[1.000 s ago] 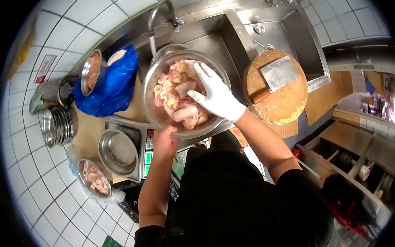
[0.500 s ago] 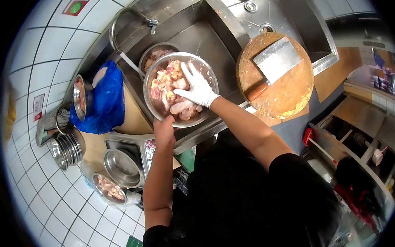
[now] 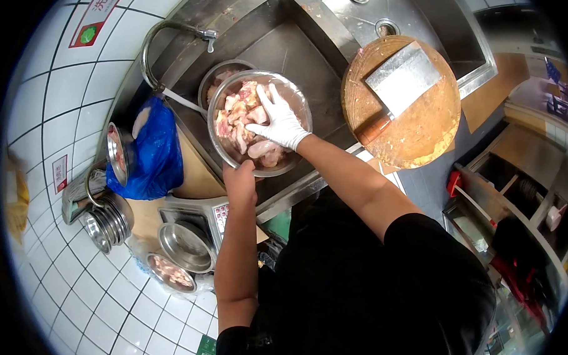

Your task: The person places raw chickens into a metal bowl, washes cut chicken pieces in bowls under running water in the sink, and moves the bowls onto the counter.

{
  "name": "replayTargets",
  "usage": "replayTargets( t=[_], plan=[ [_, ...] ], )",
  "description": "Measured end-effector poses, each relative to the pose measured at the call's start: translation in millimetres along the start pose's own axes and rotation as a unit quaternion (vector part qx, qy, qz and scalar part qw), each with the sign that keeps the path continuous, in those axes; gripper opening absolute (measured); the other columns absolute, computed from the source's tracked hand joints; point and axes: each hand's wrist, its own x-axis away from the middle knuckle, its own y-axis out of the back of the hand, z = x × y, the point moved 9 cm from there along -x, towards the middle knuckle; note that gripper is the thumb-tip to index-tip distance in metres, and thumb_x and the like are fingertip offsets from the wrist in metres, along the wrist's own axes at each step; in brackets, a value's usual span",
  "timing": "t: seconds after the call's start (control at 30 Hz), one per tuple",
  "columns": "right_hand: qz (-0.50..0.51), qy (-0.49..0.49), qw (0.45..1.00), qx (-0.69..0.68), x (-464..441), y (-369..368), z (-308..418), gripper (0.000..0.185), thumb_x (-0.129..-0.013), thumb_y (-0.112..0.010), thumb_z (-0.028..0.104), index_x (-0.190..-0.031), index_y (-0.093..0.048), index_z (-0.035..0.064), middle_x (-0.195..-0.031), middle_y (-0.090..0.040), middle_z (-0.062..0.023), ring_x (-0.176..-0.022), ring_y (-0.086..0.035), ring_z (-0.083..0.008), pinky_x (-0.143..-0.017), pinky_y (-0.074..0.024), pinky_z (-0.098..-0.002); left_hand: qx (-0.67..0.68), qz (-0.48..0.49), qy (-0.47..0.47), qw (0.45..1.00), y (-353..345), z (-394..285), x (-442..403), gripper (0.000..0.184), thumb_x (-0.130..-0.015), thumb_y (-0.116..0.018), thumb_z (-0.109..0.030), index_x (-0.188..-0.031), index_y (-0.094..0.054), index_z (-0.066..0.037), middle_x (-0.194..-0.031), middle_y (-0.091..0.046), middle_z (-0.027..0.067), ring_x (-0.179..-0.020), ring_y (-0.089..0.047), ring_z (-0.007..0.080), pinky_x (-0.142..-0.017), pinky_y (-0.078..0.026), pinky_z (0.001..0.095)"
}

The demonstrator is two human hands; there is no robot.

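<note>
Left hand (image 3: 239,183) bare, gripping the near rim of a steel bowl (image 3: 298,108), which I see over the sink (image 3: 298,48). Raw meat (image 3: 237,119) inside; gloved right hand (image 3: 279,122) laid on it, fingers spread, grip unclenched. Cleaver (image 3: 407,80) flat on round chopping board (image 3: 427,125) alongside.

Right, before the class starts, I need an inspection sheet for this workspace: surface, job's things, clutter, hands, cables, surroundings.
Surface: steel sink; round wooden board with yellowish residue near its edge.
Job's things: metal bowl holding raw meat pieces.
Clutter: cleaver lying on the board; blue bag and stacked bowls at picture left.
Hands: left hand, bare, gripping the bowl's rim; right hand, gloved, fingers spread over the meat.
Cables: nothing seen.
Surroundings: white tiled wall, curved faucet.
</note>
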Motion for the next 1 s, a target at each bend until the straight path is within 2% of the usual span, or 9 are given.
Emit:
replayTargets(
  t=[0.3, 0.4, 0.7, 0.9, 1.0],
  plan=[
    [-0.009, -0.019, 0.999, -0.025, -1, -3, -13, 0.107, -0.071, -0.084, 0.044, -0.156, -0.028, 0.0136, -0.156, -0.021, -0.0346, -0.135, -0.040, -0.0502, -0.113, -0.0374, -0.0441, -0.061, -0.010, 0.016, 0.998, -9, -5, -3, 0.057, -0.078, -0.052, 0.005, -0.135, -0.046, 0.002, -0.112, -0.062, 0.0147, -0.084, -0.067, 0.0226, -0.053, -0.057, 0.0307],
    [-0.010, -0.031, 0.999, -0.035, 0, -4, -17, 0.106, -0.071, -0.084, 0.043, -0.157, -0.028, 0.0149, -0.156, -0.021, -0.0348, -0.136, -0.039, -0.0502, -0.113, -0.0371, -0.0441, -0.077, -0.033, -0.020, 0.996, -16, -16, 1, 0.052, -0.076, -0.053, 0.003, -0.128, -0.052, 0.005, -0.105, -0.065, 0.0155, -0.077, -0.070, 0.0244, -0.052, -0.059, 0.0316],
    [-0.029, -0.045, 0.996, -0.071, 1, -3, -23, 0.106, -0.072, -0.085, 0.040, -0.157, -0.027, 0.0162, -0.156, -0.019, -0.0358, -0.138, -0.035, -0.0510, -0.114, -0.0352, -0.0446, -0.135, -0.026, -0.076, 0.988, -18, -18, -9, 0.059, -0.076, -0.052, 0.004, -0.135, -0.045, 0.003, -0.113, -0.062, 0.0171, -0.084, -0.070, 0.0252, -0.053, -0.060, 0.0311],
    [-0.050, -0.045, 0.993, -0.098, 1, -7, -30, 0.105, -0.073, -0.085, 0.035, -0.157, -0.026, 0.0138, -0.157, -0.017, -0.0354, -0.140, -0.033, -0.0502, -0.115, -0.0338, -0.0439, -0.159, -0.011, -0.076, 0.984, -29, -28, -9, 0.059, -0.079, -0.053, 0.007, -0.137, -0.043, 0.003, -0.117, -0.061, 0.0176, -0.092, -0.069, 0.0260, -0.058, -0.061, 0.0320],
    [-0.063, -0.044, 0.991, -0.105, 0, -11, -34, 0.105, -0.074, -0.085, 0.033, -0.158, -0.025, 0.0131, -0.158, -0.016, -0.0351, -0.142, -0.030, -0.0495, -0.116, -0.0322, -0.0427, -0.190, -0.015, -0.041, 0.981, -37, -39, -1, 0.058, -0.079, -0.054, 0.008, -0.137, -0.044, 0.003, -0.117, -0.061, 0.0176, -0.093, -0.069, 0.0259, -0.060, -0.061, 0.0321]
  ],
)
